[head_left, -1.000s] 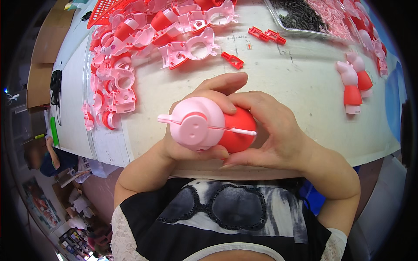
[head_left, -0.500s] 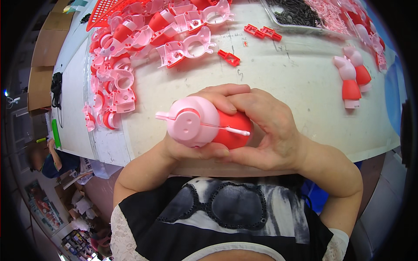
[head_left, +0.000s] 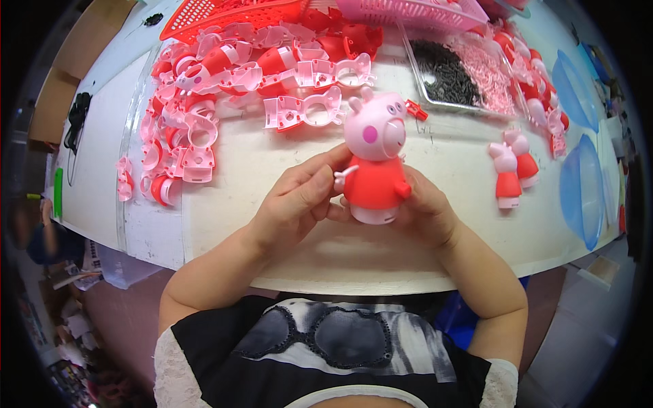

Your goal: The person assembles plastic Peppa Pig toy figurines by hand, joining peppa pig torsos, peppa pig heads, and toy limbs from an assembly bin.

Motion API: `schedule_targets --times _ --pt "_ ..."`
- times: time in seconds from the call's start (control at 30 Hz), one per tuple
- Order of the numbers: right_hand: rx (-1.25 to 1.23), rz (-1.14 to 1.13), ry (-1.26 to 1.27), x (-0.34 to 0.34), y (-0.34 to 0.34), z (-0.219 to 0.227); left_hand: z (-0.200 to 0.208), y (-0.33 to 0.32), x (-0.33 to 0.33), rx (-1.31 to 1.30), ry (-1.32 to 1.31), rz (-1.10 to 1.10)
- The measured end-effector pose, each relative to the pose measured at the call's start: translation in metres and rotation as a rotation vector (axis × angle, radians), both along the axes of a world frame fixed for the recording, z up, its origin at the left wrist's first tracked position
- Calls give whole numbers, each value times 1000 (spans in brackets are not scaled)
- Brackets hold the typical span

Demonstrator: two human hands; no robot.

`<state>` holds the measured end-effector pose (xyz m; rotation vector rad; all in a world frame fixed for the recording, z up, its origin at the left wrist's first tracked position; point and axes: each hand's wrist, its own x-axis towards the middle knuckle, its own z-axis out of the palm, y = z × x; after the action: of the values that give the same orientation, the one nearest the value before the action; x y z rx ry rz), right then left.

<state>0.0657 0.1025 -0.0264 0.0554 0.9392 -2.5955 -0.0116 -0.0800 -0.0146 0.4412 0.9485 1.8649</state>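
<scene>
A pink and red plastic pig figure (head_left: pixel 374 182) stands upright between my hands, just over the near part of the table. Its head, cheek spot, snout and red body show, with a small pale arm sticking out on the left. My left hand (head_left: pixel 304 194) pinches the figure's left side, thumb and fingers by that arm. At the right side of the body my right hand (head_left: pixel 430 209) grips it, with most of its fingers hidden behind the figure. Two more pig figures (head_left: pixel 507 178) lie together on the table to the right.
Many pink and red half shells (head_left: pixel 198 136) are piled at the left and back. Behind them stands a red basket (head_left: pixel 231 22), with a pink basket (head_left: pixel 415 12) beside it. A clear tray (head_left: pixel 469 105) holds black and pink small parts. Blue plastic pieces (head_left: pixel 583 194) are at right.
The figure has been turned from lying snout-up to standing upright and moved to the right. My hands have shifted to its two sides. The view has tilted, showing more of the table's back.
</scene>
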Motion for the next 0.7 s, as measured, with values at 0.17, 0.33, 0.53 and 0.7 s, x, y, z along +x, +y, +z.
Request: schedule_targets --times 0.17,0.33,0.53,0.7 --pt "55 40 -22 1 4 0 6 -1 0 12 128 7" --pt "48 23 26 2 5 -5 -3 2 -2 95 347 24" --pt "7 68 41 0 4 2 1 1 4 65 358 72" --pt "43 83 26 2 8 -3 4 -3 2 16 378 -20"
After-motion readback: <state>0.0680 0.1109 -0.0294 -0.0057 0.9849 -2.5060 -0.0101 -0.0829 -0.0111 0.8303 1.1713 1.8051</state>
